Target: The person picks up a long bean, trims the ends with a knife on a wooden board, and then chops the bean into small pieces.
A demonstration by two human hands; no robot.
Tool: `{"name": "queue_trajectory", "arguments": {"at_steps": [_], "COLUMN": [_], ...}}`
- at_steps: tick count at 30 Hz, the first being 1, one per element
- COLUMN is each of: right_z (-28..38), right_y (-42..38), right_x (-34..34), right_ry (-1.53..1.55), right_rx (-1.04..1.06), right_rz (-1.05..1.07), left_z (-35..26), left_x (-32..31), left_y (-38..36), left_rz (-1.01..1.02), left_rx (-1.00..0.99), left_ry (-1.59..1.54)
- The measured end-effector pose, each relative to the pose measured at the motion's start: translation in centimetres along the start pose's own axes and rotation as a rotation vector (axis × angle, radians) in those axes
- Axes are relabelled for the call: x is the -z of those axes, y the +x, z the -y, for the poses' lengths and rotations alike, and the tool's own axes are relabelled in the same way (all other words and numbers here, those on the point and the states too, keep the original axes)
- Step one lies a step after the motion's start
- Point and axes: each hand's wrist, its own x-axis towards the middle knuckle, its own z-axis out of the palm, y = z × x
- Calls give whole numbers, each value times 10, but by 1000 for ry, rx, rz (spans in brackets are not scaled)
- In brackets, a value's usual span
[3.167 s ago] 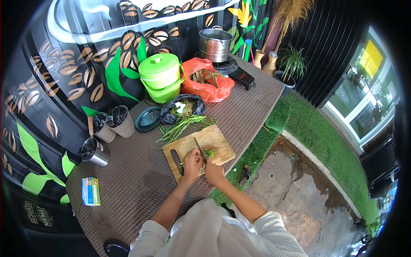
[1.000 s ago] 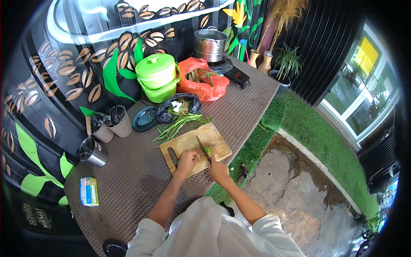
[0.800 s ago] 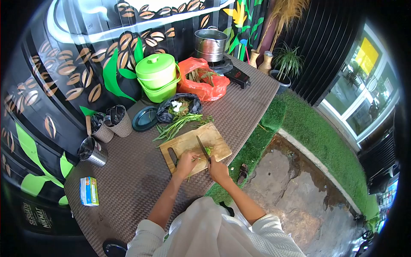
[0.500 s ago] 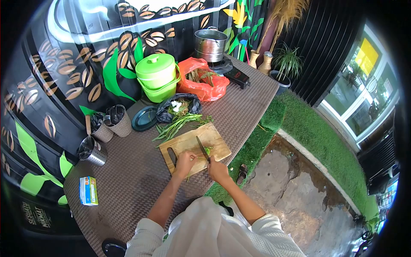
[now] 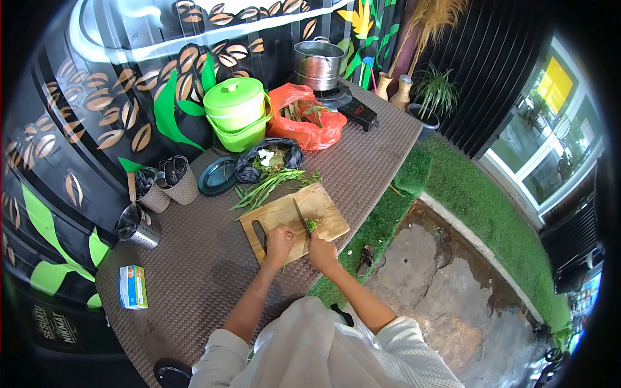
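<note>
knife [image 5: 299, 211]: our right hand [image 5: 323, 251] is gripping it
stem [image 5: 300, 233]: our left fingers [image 5: 289, 235] are pinching it

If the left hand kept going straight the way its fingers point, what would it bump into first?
Probably the blade of the knife held in the right hand, just past the left hand's fingertips, though one view leaves height unclear.

Black ribbed wall [image 5: 272, 55] painted with beans; woven-top table [image 5: 187, 258] set alongside; green turf [image 5: 462, 171] bordered by kerb [image 5: 479, 242].
</note>
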Motion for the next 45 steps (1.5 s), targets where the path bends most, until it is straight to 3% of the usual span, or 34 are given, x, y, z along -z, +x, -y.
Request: {"name": "queue_trajectory", "arguments": {"at_steps": [6,12,16,18,22,28,35,40,45], "right_z": [12,1,7,17,8,15,12,22,12], "right_y": [-19,14,-6,-13,9,-18,0,-16,-3], "right_x": [-5,6,-1,-9,2,4,14,0,8], "right_ry": [8,76,24,37,56,33,57,45,61], "right_rx": [-97,8,5,-127,4,-107,3,-117,-9], "right_rz": [-5,31,29,9,37,117,56,73,74], "left_z": [-2,1,-2,0,4,1,4,-1,1], "left_x": [-1,-4,-3,-3,-7,-8,-8,-6,-7], "left_y": [1,-3,-2,0,-2,-4,-5,-6,-6], "left_rz": [-43,-61,-69,-82,-93,-134,-119,-115,-100], "left_rx": [-6,-23,-26,-45,-17,-45,-42,-20,-9], "left_ry": [3,28,12,30,43,82,72,58,43]}}
